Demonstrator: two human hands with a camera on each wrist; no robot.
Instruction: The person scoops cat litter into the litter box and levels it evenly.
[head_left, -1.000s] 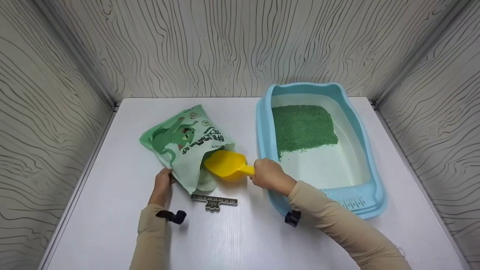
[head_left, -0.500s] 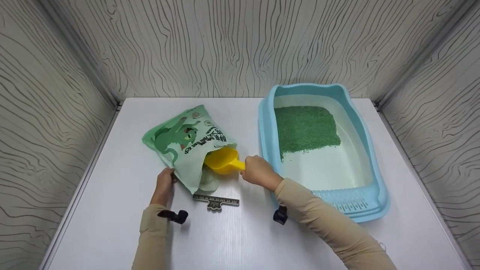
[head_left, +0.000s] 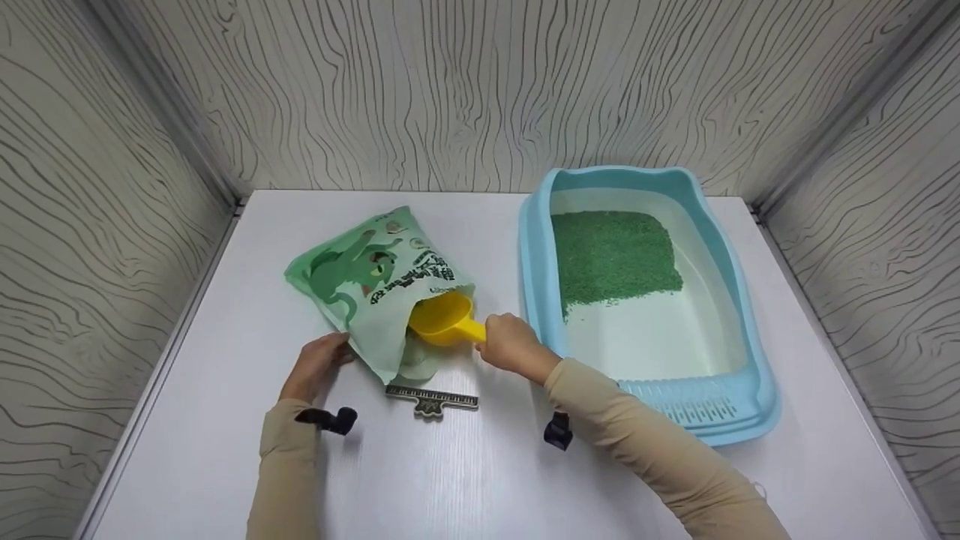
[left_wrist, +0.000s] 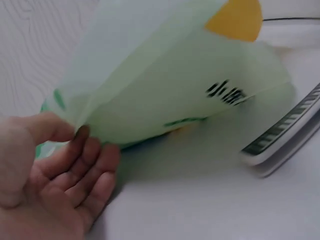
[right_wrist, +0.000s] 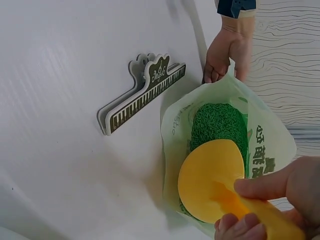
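A green bag of cat litter [head_left: 375, 277] lies on the table with its mouth facing front right. My left hand [left_wrist: 65, 170] pinches the bag's near edge between thumb and fingers. With my right hand [head_left: 514, 345] I grip the handle of a yellow scoop [head_left: 444, 319], whose bowl sits partly inside the bag's mouth. In the right wrist view, green pellets [right_wrist: 220, 122] show in the bag beyond the scoop. How much the scoop holds cannot be made out. A clip [head_left: 431, 401] with a piano-key pattern lies in front of the bag.
To the right stands a light-blue litter box [head_left: 541, 262], with a layer of green pellets [head_left: 615, 255] towards its back. Patterned panels [head_left: 480, 90] enclose the white table [head_left: 450, 480] at the back and sides.
My right hand has moved left, taking the scoop further into the bag's mouth, and has nearly stopped. The left wrist has shifted slightly left, its fingers still at the bag's edge.
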